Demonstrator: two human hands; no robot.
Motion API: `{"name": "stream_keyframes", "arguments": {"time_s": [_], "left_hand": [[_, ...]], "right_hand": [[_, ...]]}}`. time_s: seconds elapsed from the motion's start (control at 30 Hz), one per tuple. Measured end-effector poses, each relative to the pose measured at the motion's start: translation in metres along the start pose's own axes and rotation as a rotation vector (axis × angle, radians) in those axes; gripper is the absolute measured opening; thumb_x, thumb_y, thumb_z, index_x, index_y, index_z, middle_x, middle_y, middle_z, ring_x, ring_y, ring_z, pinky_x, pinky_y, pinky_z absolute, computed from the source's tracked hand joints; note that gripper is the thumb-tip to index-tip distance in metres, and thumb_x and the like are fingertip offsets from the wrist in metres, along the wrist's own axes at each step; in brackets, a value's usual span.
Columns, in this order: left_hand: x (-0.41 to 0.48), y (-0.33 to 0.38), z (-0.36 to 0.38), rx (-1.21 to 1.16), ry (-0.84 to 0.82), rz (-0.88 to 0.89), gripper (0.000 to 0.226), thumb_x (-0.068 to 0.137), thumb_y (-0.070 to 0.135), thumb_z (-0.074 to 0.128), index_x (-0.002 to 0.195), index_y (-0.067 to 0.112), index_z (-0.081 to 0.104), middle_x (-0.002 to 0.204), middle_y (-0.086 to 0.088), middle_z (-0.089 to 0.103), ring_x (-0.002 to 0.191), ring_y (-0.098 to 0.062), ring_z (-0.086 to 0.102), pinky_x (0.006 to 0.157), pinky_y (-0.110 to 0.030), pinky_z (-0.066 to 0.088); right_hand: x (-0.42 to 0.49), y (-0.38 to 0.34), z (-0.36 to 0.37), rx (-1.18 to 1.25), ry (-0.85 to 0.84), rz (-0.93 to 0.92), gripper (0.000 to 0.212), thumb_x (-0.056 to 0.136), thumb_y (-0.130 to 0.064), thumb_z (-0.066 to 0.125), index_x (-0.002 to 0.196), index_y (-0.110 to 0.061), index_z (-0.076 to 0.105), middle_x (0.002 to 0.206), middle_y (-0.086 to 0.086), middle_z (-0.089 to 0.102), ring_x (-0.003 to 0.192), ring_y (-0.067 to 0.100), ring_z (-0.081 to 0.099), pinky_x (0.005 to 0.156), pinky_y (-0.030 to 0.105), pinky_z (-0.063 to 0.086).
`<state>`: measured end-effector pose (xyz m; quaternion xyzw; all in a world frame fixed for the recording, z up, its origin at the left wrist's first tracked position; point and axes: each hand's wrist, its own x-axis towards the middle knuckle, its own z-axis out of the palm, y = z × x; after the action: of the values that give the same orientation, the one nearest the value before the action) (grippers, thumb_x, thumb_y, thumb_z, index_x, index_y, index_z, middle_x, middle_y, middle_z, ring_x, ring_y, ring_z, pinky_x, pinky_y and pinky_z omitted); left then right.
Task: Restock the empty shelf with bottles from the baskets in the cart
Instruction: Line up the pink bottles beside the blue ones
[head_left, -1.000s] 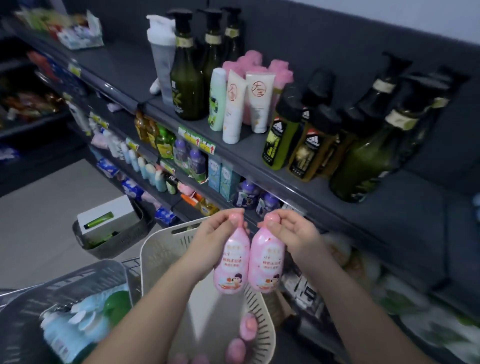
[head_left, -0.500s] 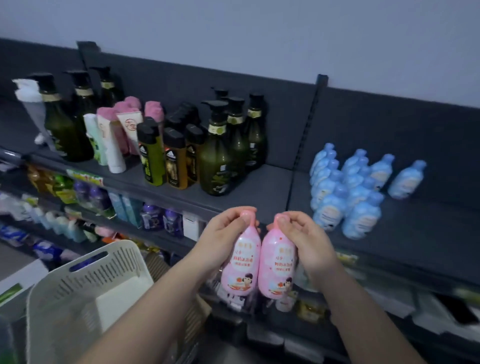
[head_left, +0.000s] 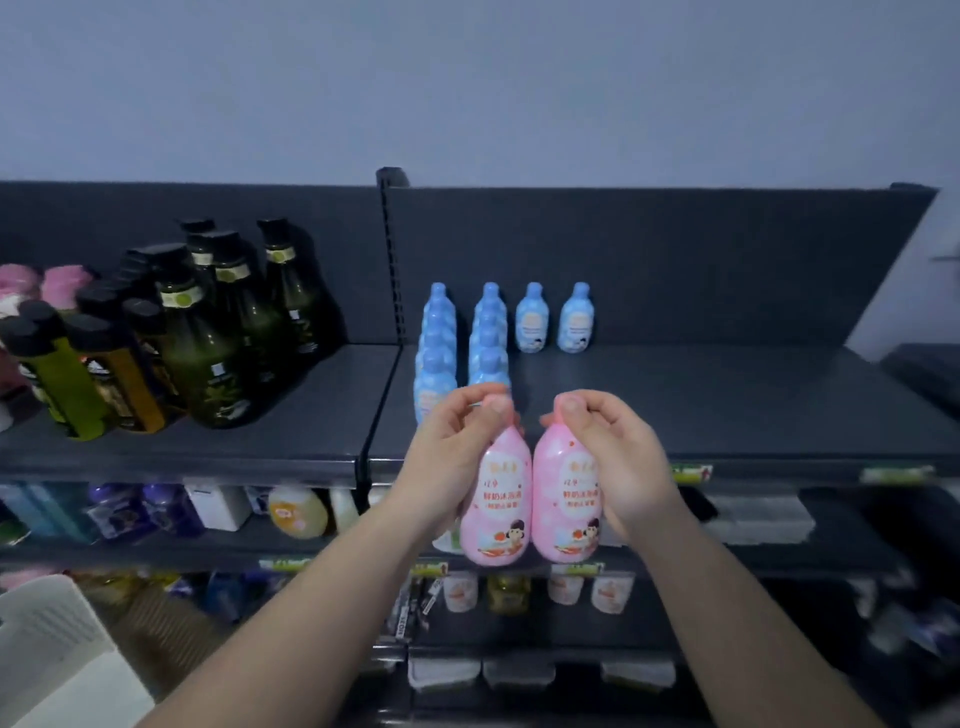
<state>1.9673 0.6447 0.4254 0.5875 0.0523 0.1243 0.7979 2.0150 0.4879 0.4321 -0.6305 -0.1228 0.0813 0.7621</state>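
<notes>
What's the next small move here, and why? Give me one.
Probably raise both onto the bare shelf space right of the blue bottles: the left hand and right hand each pinch a pink bottle by its cap, short of the shelf.

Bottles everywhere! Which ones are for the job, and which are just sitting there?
For the job: left pink bottle, gripped by the left hand; right pink bottle, gripped by the right hand; the half-bare shelf; blue bottles standing on it; white basket.
Just sitting there: dark green bottles; goods on the lower shelves.
</notes>
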Motion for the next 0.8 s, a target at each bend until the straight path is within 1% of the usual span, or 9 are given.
{"name": "stream_keyframes", "arguments": {"time_s": [0.07, 0.13, 0.2, 0.37, 0.5, 0.57, 0.67, 0.73, 0.8], "left_hand": [[0.006, -0.003, 0.015, 0.027, -0.046, -0.003, 0.031, 0.082, 0.028, 0.075, 0.108, 0.015, 0.064, 0.085, -0.005, 0.071, 0.077, -0.018, 0.067, 0.075, -0.036, 0.055], [0.012, -0.006, 0.028, 0.044, -0.089, -0.003, 0.029, 0.077, 0.028, 0.077, 0.098, 0.013, 0.064, 0.083, -0.006, 0.070, 0.073, -0.017, 0.065, 0.069, -0.032, 0.055], [0.021, -0.009, 0.040, 0.031, -0.105, -0.030, 0.032, 0.075, 0.027, 0.081, 0.094, 0.010, 0.064, 0.080, -0.007, 0.069, 0.071, -0.018, 0.063, 0.067, -0.031, 0.054], [0.053, -0.006, 0.064, 0.004, -0.120, -0.080, 0.033, 0.071, 0.032, 0.074, 0.092, 0.008, 0.066, 0.080, -0.009, 0.068, 0.069, -0.019, 0.064, 0.068, -0.034, 0.055], [0.090, -0.008, 0.077, -0.008, -0.167, -0.050, 0.032, 0.070, 0.036, 0.078, 0.088, 0.013, 0.064, 0.085, -0.010, 0.065, 0.071, -0.018, 0.060, 0.070, -0.034, 0.052], [0.109, -0.007, 0.083, 0.005, -0.195, -0.026, 0.032, 0.071, 0.035, 0.076, 0.090, 0.013, 0.064, 0.086, -0.007, 0.063, 0.072, -0.015, 0.058, 0.070, -0.030, 0.050], [0.140, -0.001, 0.089, 0.131, -0.245, 0.041, 0.032, 0.073, 0.034, 0.074, 0.093, 0.011, 0.065, 0.083, -0.001, 0.065, 0.073, -0.009, 0.059, 0.070, -0.022, 0.049], [0.163, 0.005, 0.089, 0.292, -0.275, 0.105, 0.024, 0.078, 0.029, 0.077, 0.091, 0.012, 0.066, 0.081, 0.004, 0.069, 0.075, -0.004, 0.062, 0.071, -0.017, 0.048], [0.189, 0.010, 0.086, 0.473, -0.290, 0.170, 0.020, 0.077, 0.024, 0.080, 0.088, 0.013, 0.068, 0.079, 0.009, 0.072, 0.074, 0.000, 0.063, 0.069, -0.013, 0.047]], "right_hand": [[0.000, -0.002, -0.016, -0.014, 0.035, -0.024, 0.018, 0.093, -0.020, 0.064, 0.106, -0.007, 0.064, 0.100, 0.012, 0.074, 0.094, 0.023, 0.070, 0.088, 0.041, 0.055], [0.001, -0.004, -0.031, -0.034, 0.060, -0.040, 0.018, 0.094, -0.019, 0.064, 0.107, -0.006, 0.064, 0.100, 0.012, 0.073, 0.096, 0.023, 0.070, 0.087, 0.040, 0.056], [0.004, -0.007, -0.043, -0.056, 0.068, -0.054, 0.019, 0.094, -0.020, 0.063, 0.107, -0.007, 0.064, 0.100, 0.011, 0.074, 0.096, 0.023, 0.071, 0.086, 0.039, 0.057], [0.027, -0.017, -0.062, -0.070, 0.111, -0.104, 0.017, 0.096, -0.020, 0.062, 0.108, -0.008, 0.063, 0.101, 0.010, 0.074, 0.097, 0.023, 0.070, 0.086, 0.038, 0.056], [0.057, -0.026, -0.073, -0.095, 0.148, -0.122, 0.014, 0.095, -0.021, 0.063, 0.105, -0.012, 0.065, 0.100, 0.006, 0.075, 0.097, 0.021, 0.071, 0.087, 0.038, 0.056], [0.076, -0.031, -0.078, -0.125, 0.156, -0.130, 0.011, 0.095, -0.021, 0.064, 0.103, -0.014, 0.066, 0.099, 0.004, 0.075, 0.098, 0.019, 0.071, 0.088, 0.037, 0.055], [0.107, -0.039, -0.085, -0.187, 0.134, -0.150, 0.011, 0.094, -0.019, 0.064, 0.104, -0.014, 0.066, 0.098, 0.001, 0.075, 0.098, 0.014, 0.071, 0.086, 0.028, 0.053], [0.127, -0.044, -0.090, -0.234, 0.085, -0.149, 0.011, 0.094, -0.019, 0.065, 0.105, -0.016, 0.067, 0.099, -0.003, 0.075, 0.098, 0.010, 0.070, 0.084, 0.022, 0.052], [0.148, -0.047, -0.094, -0.302, 0.038, -0.146, 0.011, 0.093, -0.019, 0.066, 0.104, -0.019, 0.067, 0.101, -0.005, 0.075, 0.098, 0.009, 0.070, 0.085, 0.021, 0.053]]}}
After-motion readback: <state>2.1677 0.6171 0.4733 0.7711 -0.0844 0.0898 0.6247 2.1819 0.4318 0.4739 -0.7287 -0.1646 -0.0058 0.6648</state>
